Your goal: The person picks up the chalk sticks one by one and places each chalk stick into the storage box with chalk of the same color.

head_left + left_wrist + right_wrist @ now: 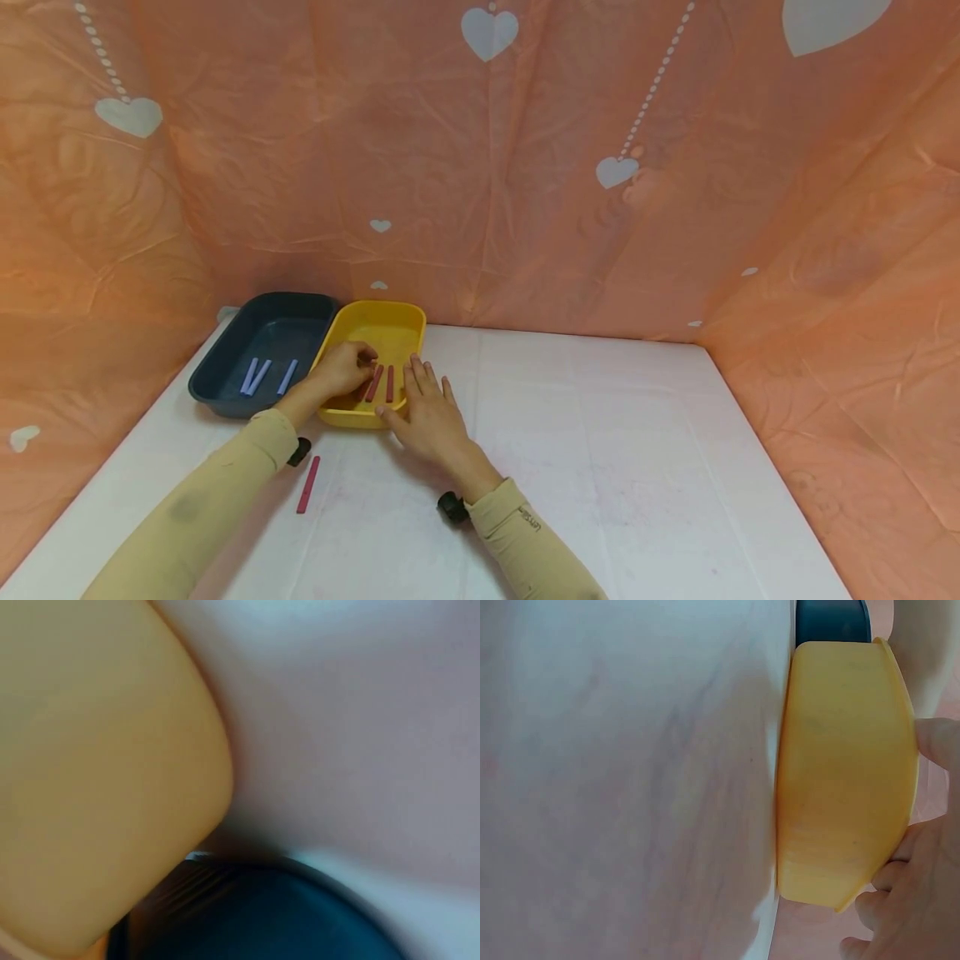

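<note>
My left hand reaches into the yellow tray, fingers curled, with the fingertips at the upper end of a dark red stick. A second red stick lies beside it in the tray. The hand's underside hides part of the tray floor. My right hand rests at the tray's near right corner with straight fingers; in the right wrist view its thumb and fingertips touch the rim. In the left wrist view only the yellow tray's outer wall and the dark tray show; the hand's grip is hidden.
Left of the yellow tray stands a dark blue-grey tray holding pale blue sticks. Another red stick lies on the white tabletop between the forearms. An orange cloth with white hearts hangs behind and at both sides.
</note>
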Demonstrator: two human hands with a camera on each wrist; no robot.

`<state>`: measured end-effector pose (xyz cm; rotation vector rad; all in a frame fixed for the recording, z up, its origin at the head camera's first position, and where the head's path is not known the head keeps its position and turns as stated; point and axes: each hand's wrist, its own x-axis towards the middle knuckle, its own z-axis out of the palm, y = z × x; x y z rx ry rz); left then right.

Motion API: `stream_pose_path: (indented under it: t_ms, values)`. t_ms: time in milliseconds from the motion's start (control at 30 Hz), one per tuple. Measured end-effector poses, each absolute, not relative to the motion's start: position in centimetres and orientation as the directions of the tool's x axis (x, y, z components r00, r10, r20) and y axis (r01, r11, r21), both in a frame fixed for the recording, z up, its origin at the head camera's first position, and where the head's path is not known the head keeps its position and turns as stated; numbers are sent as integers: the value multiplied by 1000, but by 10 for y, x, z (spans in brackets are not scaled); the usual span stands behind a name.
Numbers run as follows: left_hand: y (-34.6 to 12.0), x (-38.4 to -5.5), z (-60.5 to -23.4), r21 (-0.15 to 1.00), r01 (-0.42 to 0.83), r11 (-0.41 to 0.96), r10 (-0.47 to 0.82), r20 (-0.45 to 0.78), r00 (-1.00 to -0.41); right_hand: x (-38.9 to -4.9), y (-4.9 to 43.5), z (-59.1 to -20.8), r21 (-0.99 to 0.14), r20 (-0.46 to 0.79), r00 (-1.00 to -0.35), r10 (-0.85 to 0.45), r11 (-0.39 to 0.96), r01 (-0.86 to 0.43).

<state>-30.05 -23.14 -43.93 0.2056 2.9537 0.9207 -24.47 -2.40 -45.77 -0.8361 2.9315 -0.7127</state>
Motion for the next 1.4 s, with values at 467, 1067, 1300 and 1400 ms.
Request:
stream_pose_path:
  t_ms: [467,1067,1300,1400]
  values:
    - [-225,-274,-425,670,192,717,139,131,-981,-246,-25,-460,-414,118,-857,-502,759,-502]
    - [-221,-222,-416,677,336,655,95,367,-925,-242,-25,-457,-431,104,-860,-500,757,-492]
    - [-220,-200,-421,677,308,668,56,367,-929,-242,-25,-457,-446,108,-859,-500,748,-492]
    - [-221,-192,-422,682,288,672,36,359,-933,-242,-24,-457,-453,112,-859,-499,744,-491]
